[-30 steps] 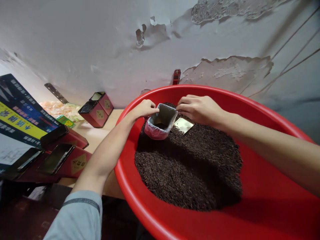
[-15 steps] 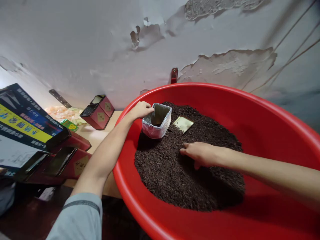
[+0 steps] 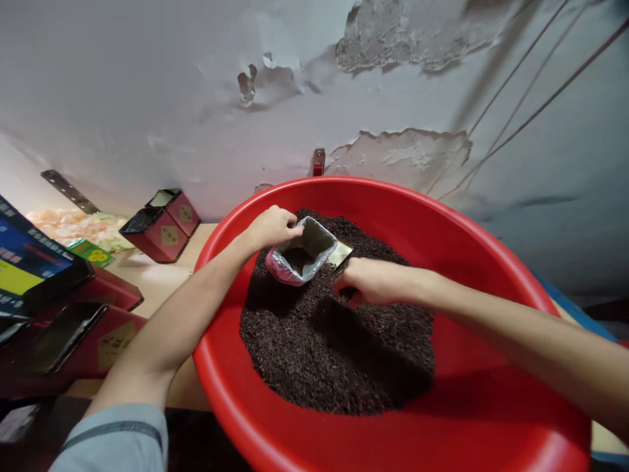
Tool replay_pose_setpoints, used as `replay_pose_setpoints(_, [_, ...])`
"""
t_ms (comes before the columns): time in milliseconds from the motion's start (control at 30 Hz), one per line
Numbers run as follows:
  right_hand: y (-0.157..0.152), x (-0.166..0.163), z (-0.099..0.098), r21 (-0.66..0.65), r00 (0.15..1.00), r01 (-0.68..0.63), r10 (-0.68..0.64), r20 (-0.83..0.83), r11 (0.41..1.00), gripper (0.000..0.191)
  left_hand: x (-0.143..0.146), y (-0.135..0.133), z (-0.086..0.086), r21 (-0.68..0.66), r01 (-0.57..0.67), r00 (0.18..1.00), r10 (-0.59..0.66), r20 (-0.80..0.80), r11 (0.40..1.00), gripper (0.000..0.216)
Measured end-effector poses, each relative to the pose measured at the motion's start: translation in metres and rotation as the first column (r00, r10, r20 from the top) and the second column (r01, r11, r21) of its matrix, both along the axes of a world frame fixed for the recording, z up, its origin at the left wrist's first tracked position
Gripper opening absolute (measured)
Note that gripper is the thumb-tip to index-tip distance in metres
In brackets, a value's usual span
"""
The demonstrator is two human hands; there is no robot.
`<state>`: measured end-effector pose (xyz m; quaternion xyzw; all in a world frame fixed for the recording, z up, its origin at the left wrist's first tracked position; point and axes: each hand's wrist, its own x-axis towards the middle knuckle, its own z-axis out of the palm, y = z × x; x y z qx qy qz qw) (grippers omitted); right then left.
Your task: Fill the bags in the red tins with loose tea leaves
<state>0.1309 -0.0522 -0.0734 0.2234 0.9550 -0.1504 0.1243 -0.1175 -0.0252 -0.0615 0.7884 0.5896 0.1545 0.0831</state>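
Note:
Dark loose tea leaves lie heaped in a large red plastic basin. My left hand pinches the rim of a pinkish, squarish container with a silvery foil lining folded over its edge. It is tilted, its mouth facing right, with some dark leaves inside. My right hand is curled just above the heap, close to the container's right side; dark leaves seem to be in its fingers. Partly hidden behind that hand, a flat gold-coloured plate lies on the leaves.
Red tins with gold labels stand on the table at left, with more open tins nearer. A printed dark carton and a green packet are there too. Behind is a peeling wall with cords.
My right hand has moved left and up over the leaves, near the container, and its fingers have curled in. The container has tilted towards it. The whole view has shifted.

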Motion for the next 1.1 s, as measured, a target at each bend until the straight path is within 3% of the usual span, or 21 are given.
replay_pose_setpoints(167, [0.025, -0.012, 0.059, 0.132, 0.977, 0.061, -0.031, -0.212, 0.989, 0.029, -0.007, 0.005, -0.002, -0.010, -0.018, 0.999, 0.019, 0.039, 1.000, 0.037])
replay_pose_setpoints(267, [0.039, -0.039, 0.070, 0.304, 0.970, 0.060, 0.016, -0.241, 0.951, 0.033, -0.016, 0.010, -0.006, -0.018, -0.033, 0.995, 0.034, 0.091, 0.999, 0.038])
replay_pose_setpoints(400, [0.052, -0.079, 0.058, 0.486, 0.980, 0.053, 0.047, -0.192, 0.872, 0.031, -0.030, 0.016, -0.012, -0.041, -0.103, 0.981, 0.108, 0.162, 0.994, 0.042])
replay_pose_setpoints(567, [0.067, -0.099, 0.043, 0.483, 0.951, 0.087, 0.073, -0.302, 0.872, 0.024, -0.044, 0.020, -0.015, -0.075, -0.167, 0.968, 0.178, 0.179, 0.983, 0.043])
replay_pose_setpoints(767, [0.077, -0.089, 0.037, 0.390, 0.864, 0.019, 0.181, -0.470, 0.921, 0.026, -0.037, 0.020, -0.014, -0.069, -0.146, 0.967, 0.157, 0.201, 0.987, 0.041])
replay_pose_setpoints(933, [0.071, -0.072, 0.025, 0.459, 0.785, 0.022, 0.269, -0.558, 0.888, 0.031, -0.024, 0.016, -0.012, -0.060, -0.077, 0.970, 0.089, 0.225, 0.995, 0.043])
replay_pose_setpoints(1100, [0.069, -0.066, 0.014, 0.473, 0.768, -0.087, 0.361, -0.529, 0.877, 0.026, -0.023, 0.013, -0.012, -0.054, -0.082, 0.971, 0.092, 0.221, 0.995, 0.038])
